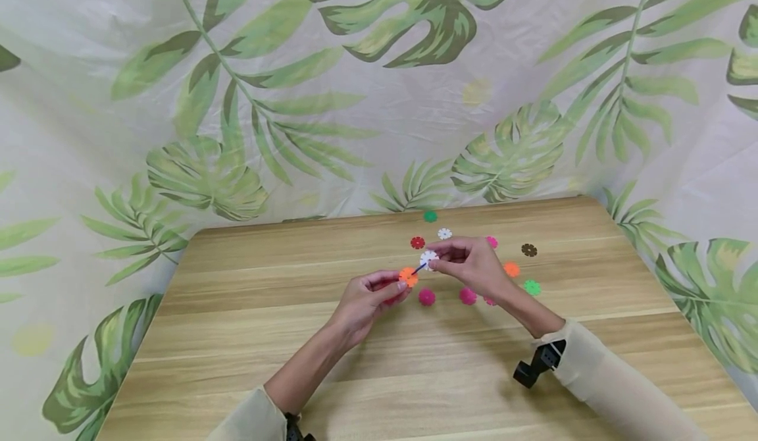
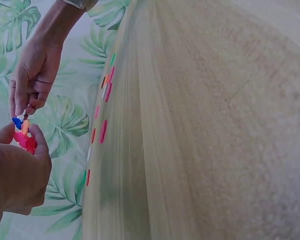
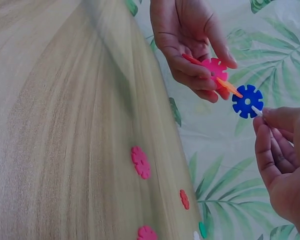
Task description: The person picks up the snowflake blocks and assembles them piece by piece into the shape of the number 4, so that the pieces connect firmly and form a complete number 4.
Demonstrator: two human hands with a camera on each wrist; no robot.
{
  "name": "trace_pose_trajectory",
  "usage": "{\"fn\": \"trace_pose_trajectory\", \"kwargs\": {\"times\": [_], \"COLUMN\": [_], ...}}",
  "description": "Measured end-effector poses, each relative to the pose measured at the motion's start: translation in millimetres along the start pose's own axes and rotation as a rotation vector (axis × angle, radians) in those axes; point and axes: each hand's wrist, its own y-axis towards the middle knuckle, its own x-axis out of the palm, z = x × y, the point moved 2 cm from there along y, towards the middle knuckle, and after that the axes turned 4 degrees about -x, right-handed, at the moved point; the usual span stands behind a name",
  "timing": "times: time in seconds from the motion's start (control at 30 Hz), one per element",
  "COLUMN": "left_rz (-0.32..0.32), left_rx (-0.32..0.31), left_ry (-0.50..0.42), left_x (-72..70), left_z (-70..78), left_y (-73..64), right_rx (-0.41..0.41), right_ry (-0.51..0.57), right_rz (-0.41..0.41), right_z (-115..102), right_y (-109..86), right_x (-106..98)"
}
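Note:
Notched plastic discs are slotted together in a chain between the two hands, raised over the table. My left hand (image 1: 364, 303) grips the end with the red disc (image 3: 191, 59) and pink disc (image 3: 215, 68), thumb near the orange disc (image 1: 407, 277). A blue disc (image 3: 247, 93) stands edge-on in the head view, joined to the orange one. Between thumb and fingers, my right hand (image 1: 478, 268) pinches a white disc (image 1: 429, 259) whose edge meets the blue disc's rim. Part of the red and pink discs is hidden behind the left fingers.
Loose discs lie scattered on the wooden table (image 1: 249, 322): green (image 1: 430, 216), white (image 1: 444, 233), red (image 1: 417, 243), brown (image 1: 530, 250), orange (image 1: 511, 269), light green (image 1: 532, 287) and several pink, one pink disc (image 1: 427, 297) just below the hands. A leaf-patterned cloth (image 1: 355, 131) hangs behind.

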Motion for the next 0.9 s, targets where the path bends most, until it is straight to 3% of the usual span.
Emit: {"fn": "trace_pose_trajectory", "kwargs": {"times": [0.33, 0.9], "left_rz": [-0.027, -0.047], "left_rx": [0.003, -0.05], "left_ry": [0.023, 0.09], "left_x": [4.1, 6.4], "left_z": [-0.7, -1.5], "left_y": [2.8, 5.5], "right_rx": [0.018, 0.013], "right_ry": [0.027, 0.011], "right_rz": [-0.002, -0.044], "right_z": [1.7, 1.7], "right_y": [0.6, 1.5], "right_x": [4.3, 9.4]}}
